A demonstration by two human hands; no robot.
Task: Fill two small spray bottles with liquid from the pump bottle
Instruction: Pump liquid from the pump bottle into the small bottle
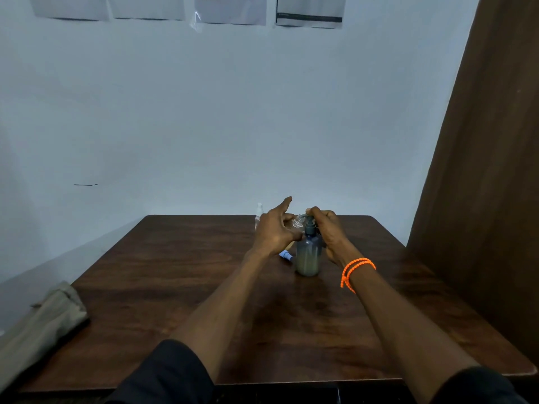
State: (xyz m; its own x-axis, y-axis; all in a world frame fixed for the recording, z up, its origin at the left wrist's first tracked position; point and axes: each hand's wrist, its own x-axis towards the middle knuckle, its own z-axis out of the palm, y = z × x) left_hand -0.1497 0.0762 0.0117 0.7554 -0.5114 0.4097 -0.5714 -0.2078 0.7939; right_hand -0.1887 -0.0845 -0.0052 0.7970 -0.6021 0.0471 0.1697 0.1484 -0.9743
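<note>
A grey translucent pump bottle [307, 256], holding pale liquid in its lower part, stands on the far middle of the wooden table [180, 281]. My right hand [328, 233] is curled over its pump head and along its right side. My left hand [275, 228] holds a small clear spray bottle [297, 222] tilted at the pump's nozzle, index finger sticking up; most of that bottle is hidden by the fingers. A second small clear spray bottle [259, 212] stands upright behind my left hand. A blue and white spray top [286, 255] lies on the table left of the pump bottle.
A folded beige cloth bag [43, 319] lies over the table's left front corner. A pale wall runs close behind the table, with papers [230, 10] taped high up. A brown wooden panel [481, 170] stands on the right.
</note>
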